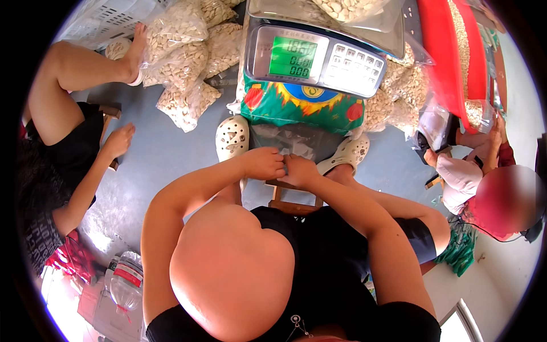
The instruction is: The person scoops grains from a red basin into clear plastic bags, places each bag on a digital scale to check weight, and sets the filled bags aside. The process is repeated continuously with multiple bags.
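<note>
My left hand (263,163) and my right hand (301,171) meet in front of me with their fingers curled and fingertips close together. Whether anything small is between them, I cannot tell. Beyond them is a digital weighing scale (314,60) with a lit green display and a keypad. A clear plastic bag of pale flat seeds (352,9), seemingly pumpkin seeds, sits on its metal pan. Below the scale's front lies a green printed sack (299,107). Dark, clear plastic (295,139) hangs or lies just past my hands.
Filled seed bags (183,55) are piled left of the scale, others (399,92) to its right. A red container (444,55) holds loose seeds. One person (68,107) sits at left, another (470,184) at right. A white crate (107,21) stands far left, water bottles (127,278) lower left.
</note>
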{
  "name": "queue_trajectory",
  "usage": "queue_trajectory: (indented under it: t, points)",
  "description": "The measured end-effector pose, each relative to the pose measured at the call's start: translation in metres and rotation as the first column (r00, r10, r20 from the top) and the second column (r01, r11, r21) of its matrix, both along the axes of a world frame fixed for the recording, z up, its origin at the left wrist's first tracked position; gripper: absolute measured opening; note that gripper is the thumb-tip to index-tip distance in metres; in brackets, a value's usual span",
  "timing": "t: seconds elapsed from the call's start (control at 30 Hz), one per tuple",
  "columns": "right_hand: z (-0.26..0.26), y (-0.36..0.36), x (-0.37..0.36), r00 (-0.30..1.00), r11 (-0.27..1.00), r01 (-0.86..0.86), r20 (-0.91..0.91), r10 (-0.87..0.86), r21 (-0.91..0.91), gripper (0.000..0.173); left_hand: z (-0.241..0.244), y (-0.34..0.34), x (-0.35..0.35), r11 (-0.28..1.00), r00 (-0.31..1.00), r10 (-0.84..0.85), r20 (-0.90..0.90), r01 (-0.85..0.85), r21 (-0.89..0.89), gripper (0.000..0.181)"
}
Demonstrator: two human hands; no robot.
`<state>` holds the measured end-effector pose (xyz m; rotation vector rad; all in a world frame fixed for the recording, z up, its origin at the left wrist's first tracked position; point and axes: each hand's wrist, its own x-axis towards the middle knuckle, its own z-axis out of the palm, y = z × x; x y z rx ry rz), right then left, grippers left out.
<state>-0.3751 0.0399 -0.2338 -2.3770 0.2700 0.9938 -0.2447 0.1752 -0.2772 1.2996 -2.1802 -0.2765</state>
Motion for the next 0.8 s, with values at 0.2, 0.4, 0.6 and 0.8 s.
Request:
queue_trajectory:
  t: [0.2, 0.4, 0.6, 0.8]
  points:
    - [-0.033, 0.033, -0.01, 0.966, 0.968, 0.239, 0.081, -0.245, 0.073, 0.035, 0.009, 0.017, 0.003, 0.996, 1.0, 0.016, 0.02, -0.017, 0.088, 0.004]
    - [-0.022, 0.031, -0.008, 0.995, 0.995, 0.094, -0.049, -0.092, 0.042, 0.032, 0.026, 0.013, 0.025, 0.985, 0.991, 0.128, 0.031, -0.131, 0.114, 0.004]
    - [0.012, 0.029, -0.001, 0.798, 0.874, 0.455, 0.359, -0.485, 0.169, 0.038, 0.06, 0.005, 0.042, 0.906, 0.916, 0.382, -0.121, -0.345, 0.245, 0.005]
    - [0.081, -0.004, 0.057, 0.688, 0.902, 0.342, 0.584, -0.431, 0.264, 0.017, 0.134, -0.01, 0.085, 0.589, 0.472, 0.786, -0.4, -0.372, 0.718, 0.012]
